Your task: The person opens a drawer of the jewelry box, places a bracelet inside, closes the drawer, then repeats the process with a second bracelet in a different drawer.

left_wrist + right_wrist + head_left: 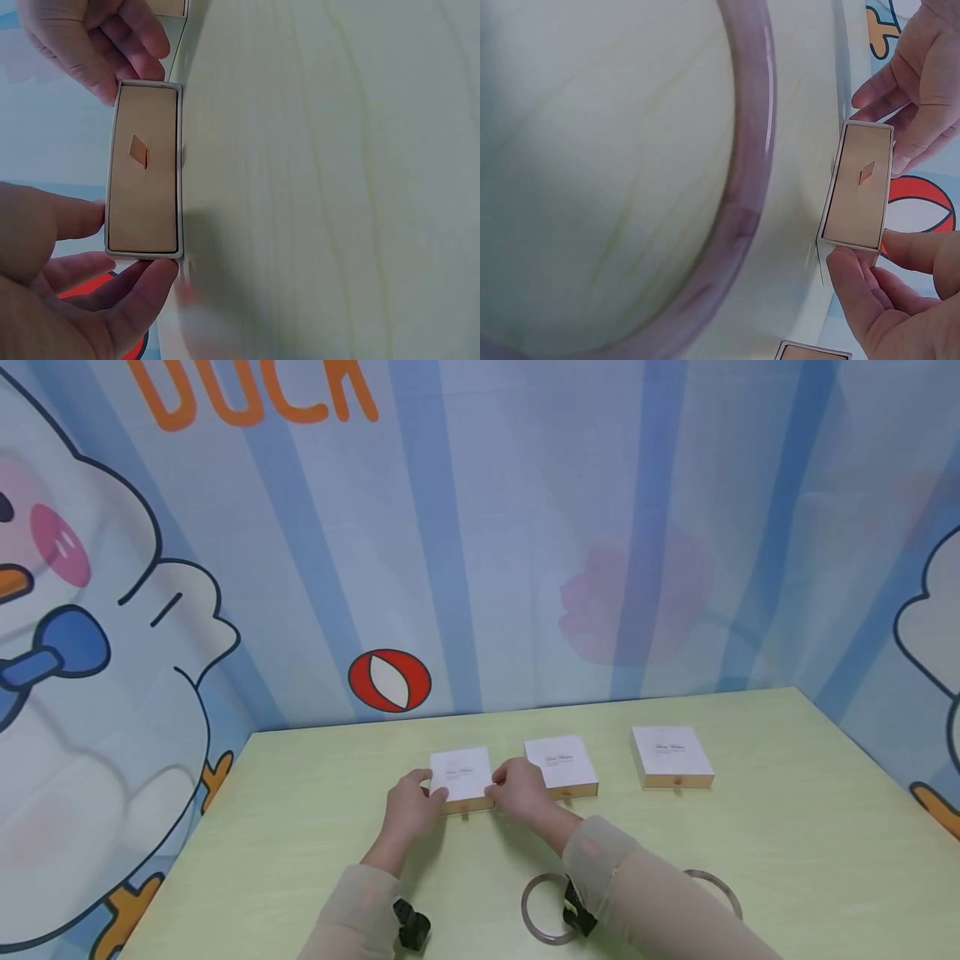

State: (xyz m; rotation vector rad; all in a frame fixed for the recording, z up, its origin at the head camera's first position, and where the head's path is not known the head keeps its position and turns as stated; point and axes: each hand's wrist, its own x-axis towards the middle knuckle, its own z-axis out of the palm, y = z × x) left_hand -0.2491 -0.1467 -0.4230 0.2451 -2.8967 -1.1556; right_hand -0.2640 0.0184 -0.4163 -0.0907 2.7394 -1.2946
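A small white drawer box (461,774) with faint script on its lid lies on the table, the leftmost of three alike. Its tan front (142,202) carries a little ribbon-like pull tab (866,173), and the drawer looks closed. My left hand (411,810) holds the box at its left end, thumb near the top front corner and fingers along the side. At the opposite end, my right hand (522,789) grips it with thumb and curled fingers. The right hand also hides the left edge of the middle white box (562,762).
Farther right stands a third white box (672,756). Toward the front lie a greyish-purple bangle (531,920) and another ring (716,883), both partly behind the right forearm. Black wrist cameras sit under both sleeves. A printed curtain (510,527) hangs behind the table's back edge.
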